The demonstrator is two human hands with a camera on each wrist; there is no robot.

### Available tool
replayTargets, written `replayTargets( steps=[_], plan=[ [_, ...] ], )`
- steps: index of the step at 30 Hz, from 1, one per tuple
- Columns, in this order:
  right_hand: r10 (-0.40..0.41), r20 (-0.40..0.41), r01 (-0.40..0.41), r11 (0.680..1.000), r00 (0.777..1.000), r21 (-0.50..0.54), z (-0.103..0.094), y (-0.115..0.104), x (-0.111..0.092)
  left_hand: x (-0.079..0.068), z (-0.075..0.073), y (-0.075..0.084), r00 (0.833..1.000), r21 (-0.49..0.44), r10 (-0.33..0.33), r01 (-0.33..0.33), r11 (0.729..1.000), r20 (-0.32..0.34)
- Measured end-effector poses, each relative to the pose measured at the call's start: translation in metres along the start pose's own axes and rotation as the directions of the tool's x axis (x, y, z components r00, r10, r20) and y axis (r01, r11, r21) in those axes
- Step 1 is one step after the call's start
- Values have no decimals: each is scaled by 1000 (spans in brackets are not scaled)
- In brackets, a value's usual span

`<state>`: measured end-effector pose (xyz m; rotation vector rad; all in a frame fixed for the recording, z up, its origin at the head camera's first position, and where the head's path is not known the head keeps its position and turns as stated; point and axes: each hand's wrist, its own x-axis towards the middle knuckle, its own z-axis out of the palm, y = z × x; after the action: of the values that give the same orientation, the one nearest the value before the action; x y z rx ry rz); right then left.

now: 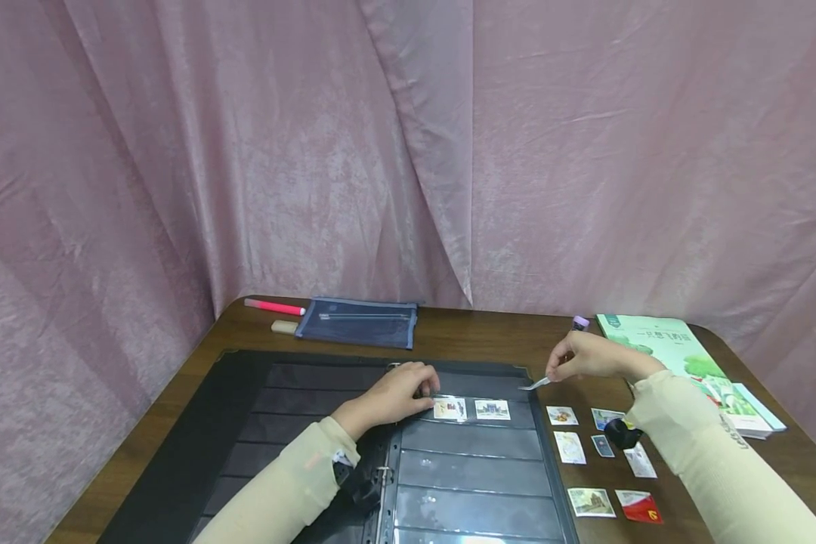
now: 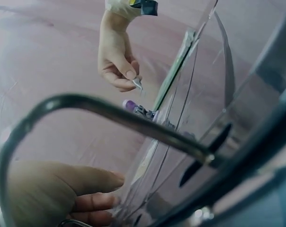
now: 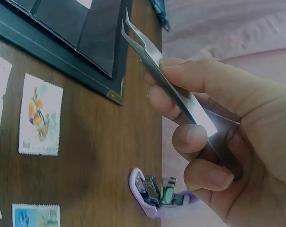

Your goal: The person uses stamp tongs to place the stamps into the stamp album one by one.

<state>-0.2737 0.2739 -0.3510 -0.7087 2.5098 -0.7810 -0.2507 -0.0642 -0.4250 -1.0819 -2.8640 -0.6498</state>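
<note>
My right hand [image 1: 588,357] holds bent-tip metal tweezers [image 3: 174,97] between thumb and fingers, near the album's upper right corner. The tweezers' tips stand apart with nothing between them. My left hand [image 1: 396,397] rests on the album page [image 1: 476,438], its fingertips beside a stamp [image 1: 449,409] in a clear strip. To the right of that stamp, in the same strip, sits a second stamp [image 1: 493,409]. Close to the camera in the left wrist view, a metal binder ring [image 2: 110,111] arches across the left hand [image 2: 58,194] and partly hides it.
Several loose stamps [image 1: 570,447] lie on the wooden table right of the album. Behind them are a green book [image 1: 666,347] and a purple-rimmed object [image 3: 145,201]. A blue mesh pouch [image 1: 360,332], a red pen [image 1: 275,307] and a beige block [image 1: 284,327] lie at the back.
</note>
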Motion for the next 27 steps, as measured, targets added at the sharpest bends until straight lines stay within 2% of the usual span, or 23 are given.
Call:
replayTargets(
  steps=[8,14,20,27],
  plan=[
    [-51,-25,51,999,998,-9,-8,6,-17,-1,-8,11,998,47,19,-22,999,58],
    [5,-43,-6,1000,999,-21,-13,5,-31,-4,-12,26,993,97,34,-45,994,110],
    [56,-53,-56,998,997,4,-14,10,-42,-10,-9,33,986,129,38,-59,990,161],
    [56,-61,-58,998,997,-31,-12,17,-54,-17,-4,34,987,132,13,-34,991,157]
  ],
)
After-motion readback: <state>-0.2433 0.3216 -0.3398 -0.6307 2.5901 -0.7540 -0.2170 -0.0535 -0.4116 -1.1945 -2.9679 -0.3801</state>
